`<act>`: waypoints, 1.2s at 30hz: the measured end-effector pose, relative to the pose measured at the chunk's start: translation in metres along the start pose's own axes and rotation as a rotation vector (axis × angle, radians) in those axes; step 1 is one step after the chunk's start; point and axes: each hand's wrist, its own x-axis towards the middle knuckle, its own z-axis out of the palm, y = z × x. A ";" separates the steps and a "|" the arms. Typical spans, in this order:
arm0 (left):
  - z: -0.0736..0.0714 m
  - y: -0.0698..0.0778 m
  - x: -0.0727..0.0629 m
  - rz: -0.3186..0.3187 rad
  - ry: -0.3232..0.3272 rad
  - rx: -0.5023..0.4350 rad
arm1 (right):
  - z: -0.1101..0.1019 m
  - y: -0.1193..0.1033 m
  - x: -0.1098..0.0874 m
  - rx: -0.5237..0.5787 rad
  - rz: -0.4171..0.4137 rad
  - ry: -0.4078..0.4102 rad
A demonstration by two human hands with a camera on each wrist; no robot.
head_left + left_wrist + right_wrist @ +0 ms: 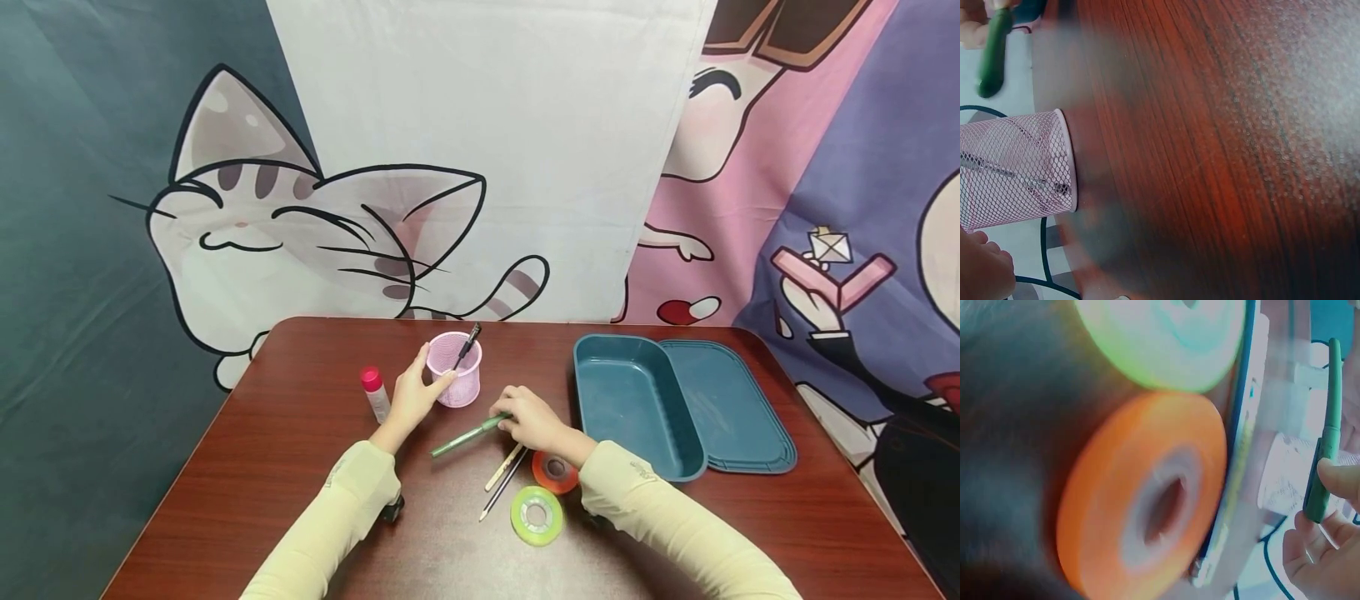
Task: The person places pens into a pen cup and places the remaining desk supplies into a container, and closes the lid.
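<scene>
A cloth backdrop [480,92] printed with cartoon figures is hanging behind one brown table [247,492]. One pink mesh cup [465,389] is standing near the far edge, with one black pen [467,346] leaning inside it. One glue stick [375,394] is standing to its left. On the right, one blue box [626,396] is sitting beside one matching lid [738,408]. Nearer, two rolls of tape are lying together, one orange [545,483] and one green [518,518], with two thin sticks, one light [501,471] and one dark [498,497], lying left of them.

The left hand [411,392] is reaching forward, its fingers and thumb gripping the cup's left side. The right hand [531,419] is bending inward, thumb and fingertips pinching one green pen [465,438], which is slanting toward the near left in front of the cup.
</scene>
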 end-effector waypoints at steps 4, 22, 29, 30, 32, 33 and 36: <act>0.000 0.000 0.000 0.000 -0.002 -0.005 | -0.017 0.001 0.000 0.025 0.015 -0.025; 0.001 -0.002 0.000 0.023 0.006 0.007 | -0.074 0.010 0.011 0.161 0.060 0.030; 0.000 -0.002 0.000 0.028 0.002 0.010 | -0.090 0.010 0.022 0.248 0.127 0.054; 0.000 -0.002 0.000 0.026 0.001 0.003 | -0.092 0.009 0.023 0.249 0.132 0.058; 0.000 -0.002 0.000 0.019 0.002 -0.011 | -0.095 0.009 0.026 0.242 0.130 0.066; 0.000 -0.002 0.000 0.019 0.003 -0.015 | -0.096 0.009 0.028 0.235 0.128 0.069; 0.000 -0.003 0.000 0.021 0.005 -0.023 | -0.099 0.008 0.033 0.230 0.140 0.072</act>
